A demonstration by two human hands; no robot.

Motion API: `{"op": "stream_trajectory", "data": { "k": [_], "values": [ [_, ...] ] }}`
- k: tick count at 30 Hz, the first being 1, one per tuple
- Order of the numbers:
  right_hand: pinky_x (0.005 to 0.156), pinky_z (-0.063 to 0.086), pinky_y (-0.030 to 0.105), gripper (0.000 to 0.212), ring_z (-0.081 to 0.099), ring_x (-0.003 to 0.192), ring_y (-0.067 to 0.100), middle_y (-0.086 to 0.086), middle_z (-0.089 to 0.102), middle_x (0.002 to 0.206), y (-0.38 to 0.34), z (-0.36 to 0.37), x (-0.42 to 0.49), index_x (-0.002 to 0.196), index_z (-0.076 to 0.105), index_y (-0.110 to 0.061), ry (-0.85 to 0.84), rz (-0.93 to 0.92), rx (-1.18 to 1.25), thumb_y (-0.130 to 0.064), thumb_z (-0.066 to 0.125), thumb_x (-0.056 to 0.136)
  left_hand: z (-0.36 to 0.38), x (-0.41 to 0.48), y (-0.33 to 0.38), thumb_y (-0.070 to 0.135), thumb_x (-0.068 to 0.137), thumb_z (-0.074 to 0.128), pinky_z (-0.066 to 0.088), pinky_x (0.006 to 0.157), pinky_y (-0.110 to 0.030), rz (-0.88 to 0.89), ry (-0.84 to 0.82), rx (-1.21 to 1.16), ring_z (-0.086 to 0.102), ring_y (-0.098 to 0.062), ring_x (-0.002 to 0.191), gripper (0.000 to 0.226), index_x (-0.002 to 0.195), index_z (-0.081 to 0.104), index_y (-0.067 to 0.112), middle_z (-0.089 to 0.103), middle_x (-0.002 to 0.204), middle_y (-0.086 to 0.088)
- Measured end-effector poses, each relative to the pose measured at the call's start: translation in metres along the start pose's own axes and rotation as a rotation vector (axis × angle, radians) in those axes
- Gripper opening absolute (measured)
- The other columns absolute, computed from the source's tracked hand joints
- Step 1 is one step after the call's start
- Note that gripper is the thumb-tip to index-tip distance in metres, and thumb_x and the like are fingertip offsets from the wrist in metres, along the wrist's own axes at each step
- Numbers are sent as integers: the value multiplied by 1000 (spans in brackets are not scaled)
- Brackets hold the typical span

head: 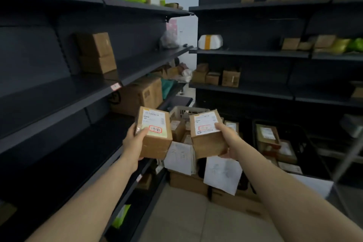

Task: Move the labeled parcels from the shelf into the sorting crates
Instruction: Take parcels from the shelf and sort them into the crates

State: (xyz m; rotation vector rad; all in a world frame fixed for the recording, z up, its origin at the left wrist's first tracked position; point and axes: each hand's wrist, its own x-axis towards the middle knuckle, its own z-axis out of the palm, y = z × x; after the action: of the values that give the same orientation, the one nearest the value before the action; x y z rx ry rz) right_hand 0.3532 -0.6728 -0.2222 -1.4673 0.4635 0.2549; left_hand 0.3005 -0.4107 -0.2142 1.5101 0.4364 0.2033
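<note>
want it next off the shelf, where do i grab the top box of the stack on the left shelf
Probably the top box by its two side faces, from the open aisle side: it sits square on the lower box, the back panel blocks the rear, and there is room above.

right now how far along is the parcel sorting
Partly done. Labeled parcels already lie in the dark crate, and more in the white crate. In hand: the left hand grips the left box, the right hand the right box. Left: stacked boxes and small boxes are on the shelves.
</note>
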Motion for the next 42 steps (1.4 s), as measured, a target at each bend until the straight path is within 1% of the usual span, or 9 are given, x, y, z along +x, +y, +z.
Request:
{"op": "stream_trajectory", "data": {
  "k": [4, 8, 14, 21, 26, 31, 34, 39, 42],
  "values": [
    [81, 51, 52, 59, 56, 102, 34, 13, 52, 125, -17, -19, 65, 136, 34, -24, 217, -11, 59, -45, 61, 88, 29, 75, -9, 39, 89, 56, 45, 64, -32, -16, -3, 12, 57, -23, 96, 51, 137, 39, 40, 57, 123, -3],
    [88, 49, 61, 72, 53, 112, 38, 14, 48, 131, -34, -8, 140, 145, 26, -31, 338, -16, 89, -49, 62, 85, 58, 158, -12, 36, 92, 54, 46, 60, -29, -37, -76, 2, 60, -19, 88, 44, 135, 42, 35, 60, 114, -3],
    [78, 51, 51, 66, 54, 104, 30, 9, 51, 128, -49, 25, 226, 146, 28, -26, 316, -8, 108, -41, 61, 91, 102, 275, -21, 37, 92, 54, 51, 71, -34, -77, -98, 78, 59, -17, 81, 37, 128, 50, 33, 62, 111, -7],
    [78, 47, 45, 58, 50, 100, 25, 7, 50, 120, -51, 29, 309, 141, 32, -23, 316, 66, 32, -38, 60, 92, 161, 358, -54, 36, 93, 54, 47, 59, -28, -121, -191, 143, 61, -21, 86, 45, 135, 43, 28, 62, 114, -8],
    [59, 47, 37, 64, 54, 102, 27, 8, 53, 127, -52, 30, 382, 142, 32, -25, 280, 108, 37, -39, 65, 89, 190, 412, -73, 36, 92, 56, 48, 60, -29, -96, -166, 215, 62, -20, 88, 48, 137, 42, 30, 60, 119, -7],
    [78, 49, 44, 72, 51, 87, 18, 6, 49, 126, -46, 33, 458, 148, 24, -28, 198, 162, 41, -35, 64, 90, 222, 463, -95, 39, 91, 55, 47, 61, -30, -155, -112, 263, 60, -21, 90, 49, 137, 41, 32, 57, 122, -8],
    [91, 51, 48, 70, 52, 89, 18, 5, 49, 122, -42, 37, 495, 147, 24, -29, 169, 181, 20, -35, 64, 90, 239, 484, -110, 34, 93, 54, 46, 60, -29, -183, -135, 250, 59, -15, 84, 41, 132, 44, 33, 58, 115, -5],
    [75, 51, 38, 66, 53, 84, 13, -5, 51, 100, -36, 40, 532, 146, 28, -29, 153, 207, 15, -33, 64, 91, 262, 508, -135, 26, 92, 56, 52, 77, -37, -212, -222, 252, 61, -21, 99, 40, 130, 46, 34, 61, 114, -1],
    [76, 53, 38, 65, 55, 89, 14, -4, 54, 108, -31, 34, 546, 145, 30, -30, 160, 190, 20, -33, 65, 90, 279, 522, -144, 18, 91, 56, 50, 72, -31, -238, -278, 209, 60, -16, 96, 48, 135, 41, 32, 58, 118, -2]
  ]
}}
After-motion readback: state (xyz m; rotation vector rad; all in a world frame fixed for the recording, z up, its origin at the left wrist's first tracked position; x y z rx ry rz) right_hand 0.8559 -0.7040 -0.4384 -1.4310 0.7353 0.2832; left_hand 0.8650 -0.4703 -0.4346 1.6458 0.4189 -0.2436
